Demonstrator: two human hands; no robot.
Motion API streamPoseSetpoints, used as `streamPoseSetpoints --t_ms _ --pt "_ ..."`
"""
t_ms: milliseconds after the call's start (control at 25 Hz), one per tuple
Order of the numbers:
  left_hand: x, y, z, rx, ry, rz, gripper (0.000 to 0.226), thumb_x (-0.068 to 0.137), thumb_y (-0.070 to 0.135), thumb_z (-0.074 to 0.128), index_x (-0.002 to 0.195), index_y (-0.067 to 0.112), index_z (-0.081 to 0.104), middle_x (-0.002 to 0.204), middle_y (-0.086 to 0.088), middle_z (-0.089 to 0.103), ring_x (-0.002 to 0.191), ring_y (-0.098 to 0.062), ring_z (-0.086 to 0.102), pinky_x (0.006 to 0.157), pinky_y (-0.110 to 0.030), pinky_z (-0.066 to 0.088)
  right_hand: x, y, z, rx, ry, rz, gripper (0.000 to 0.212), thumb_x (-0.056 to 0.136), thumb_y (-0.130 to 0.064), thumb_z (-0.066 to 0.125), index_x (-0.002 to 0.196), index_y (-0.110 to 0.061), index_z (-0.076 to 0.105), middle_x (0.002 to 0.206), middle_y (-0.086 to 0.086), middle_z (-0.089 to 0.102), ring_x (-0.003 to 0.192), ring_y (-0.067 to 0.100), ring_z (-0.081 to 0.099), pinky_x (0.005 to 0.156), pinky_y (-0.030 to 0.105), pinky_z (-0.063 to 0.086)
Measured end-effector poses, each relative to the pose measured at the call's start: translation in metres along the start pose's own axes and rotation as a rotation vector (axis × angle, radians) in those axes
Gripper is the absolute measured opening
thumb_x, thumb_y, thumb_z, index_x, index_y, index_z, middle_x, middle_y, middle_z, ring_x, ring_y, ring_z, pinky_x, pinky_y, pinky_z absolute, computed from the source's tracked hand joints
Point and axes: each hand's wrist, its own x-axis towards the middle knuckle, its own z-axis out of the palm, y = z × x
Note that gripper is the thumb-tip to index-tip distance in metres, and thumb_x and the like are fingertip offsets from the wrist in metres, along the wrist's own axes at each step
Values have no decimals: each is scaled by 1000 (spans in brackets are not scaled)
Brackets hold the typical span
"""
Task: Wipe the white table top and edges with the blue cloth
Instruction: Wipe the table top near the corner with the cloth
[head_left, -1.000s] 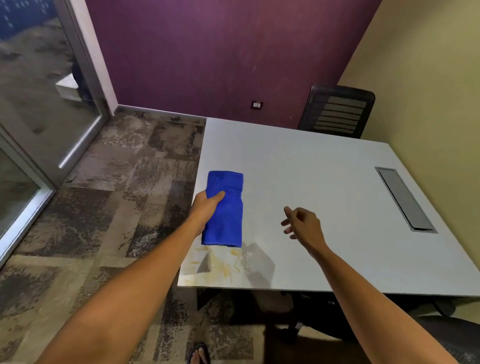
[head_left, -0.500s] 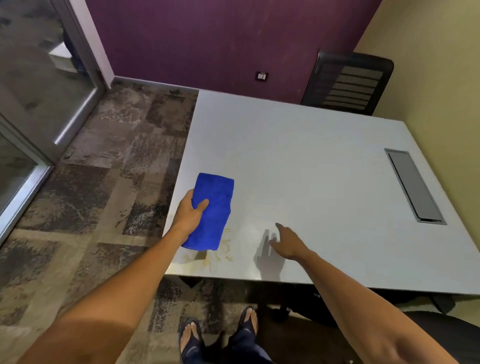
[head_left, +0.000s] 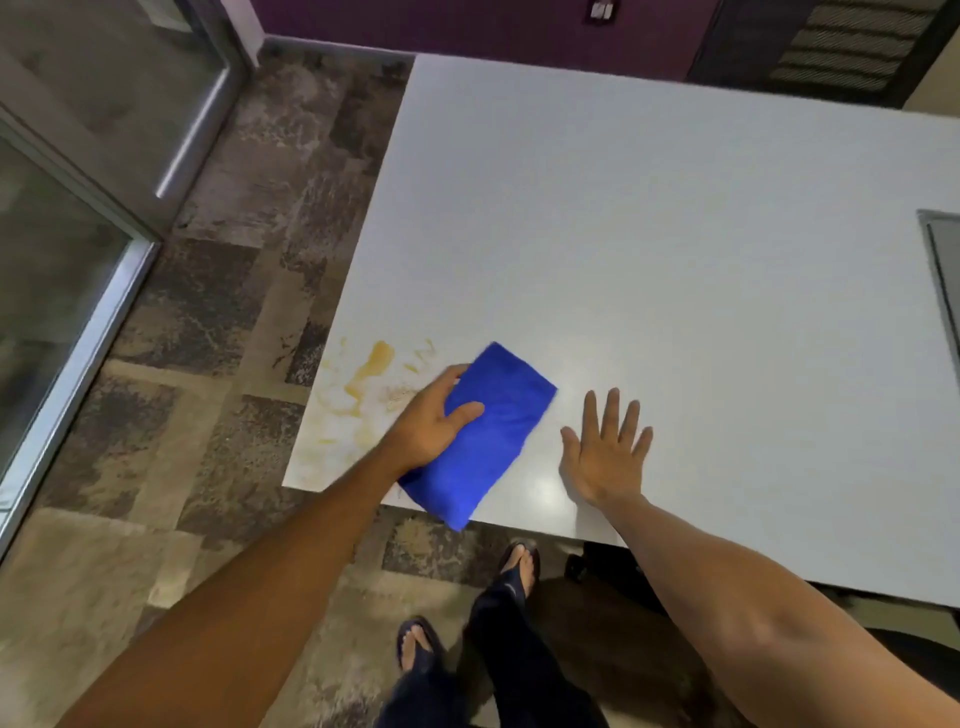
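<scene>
Now the left hand (head_left: 434, 421) grips the folded blue cloth (head_left: 488, 436) at the desk's (head_left: 649, 234) near left corner; the right hand (head_left: 605, 447) rests spread flat. Next, sweep left over the yellow stains (head_left: 374, 364).

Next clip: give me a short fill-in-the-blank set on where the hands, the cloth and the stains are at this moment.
1. The left hand holds the ____ cloth on the white table.
2. The right hand lies flat on the table with its fingers ____.
3. The yellowish stains lie near the table's ____ corner, beside the cloth.
4. The cloth's lower end hangs over the table's ____ edge.

Missing words: blue; spread; near left; near
</scene>
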Motion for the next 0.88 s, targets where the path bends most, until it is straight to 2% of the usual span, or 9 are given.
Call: streamPoseSetpoints --t_ms 80,160,280,320,400,480,560,720,880 --pt "9 -1 22 75 -99 -33 47 99 26 59 143 21 44 135 -5 59 122 -22 59 104 -45 47 0 4 10 17 93 4 67 109 -49 17 167 -28 -11 174 4 -20 159 33 -21 127 59 -6" --pt "17 -10 41 304 -142 -44 53 100 30 56 149 23 36 140 -9 56 124 -28 56 105 -45 45 2 5 20 -10 182 4 69 107 -44 23 168 -26 -2 176 6 -10 161 34 -13 127 59 -3" --pt "19 -33 69 856 159 92 64 97 32 58 153 17 31 153 -7 43 140 -31 40 114 -45 35 6 4 28 19 268 39 67 105 -47 16 168 -26 12 176 5 3 162 33 -5 128 59 1" --pt "17 -39 77 950 211 164 65 96 36 59 151 14 34 154 -9 41 143 -33 36 117 -49 31 7 4 30 28 283 47 67 105 -48 16 168 -26 15 176 5 5 162 32 -3 128 59 2" --pt "11 -57 93 1115 186 281 69 96 51 50 152 15 32 161 -12 32 148 -39 25 119 -58 19 6 5 33 13 319 47 66 105 -48 16 167 -26 18 176 5 8 162 32 -2 128 58 2" --pt "10 -70 99 1171 89 254 78 96 63 36 158 20 18 166 -13 13 151 -43 8 120 -64 7 9 6 32 13 337 50 66 105 -47 17 167 -26 19 176 6 9 162 33 -1 128 58 2" --pt "9 -82 102 1194 88 235 78 98 63 32 159 23 6 167 -11 2 151 -45 0 117 -68 6 10 6 33 21 352 41 65 104 -47 20 166 -25 21 175 7 12 162 34 2 128 60 5" --pt "17 -91 98 1178 191 187 73 100 55 35 159 24 5 168 -11 3 150 -47 0 116 -71 7 12 9 37 24 387 43 65 104 -48 21 164 -25 23 174 8 15 161 34 4 127 61 9" --pt "33 -93 89 1076 302 92 69 102 53 26 159 22 5 168 -12 0 151 -46 -2 117 -67 8 14 13 43 -9 420 37 65 105 -52 17 165 -26 21 175 7 13 162 34 4 127 61 8"
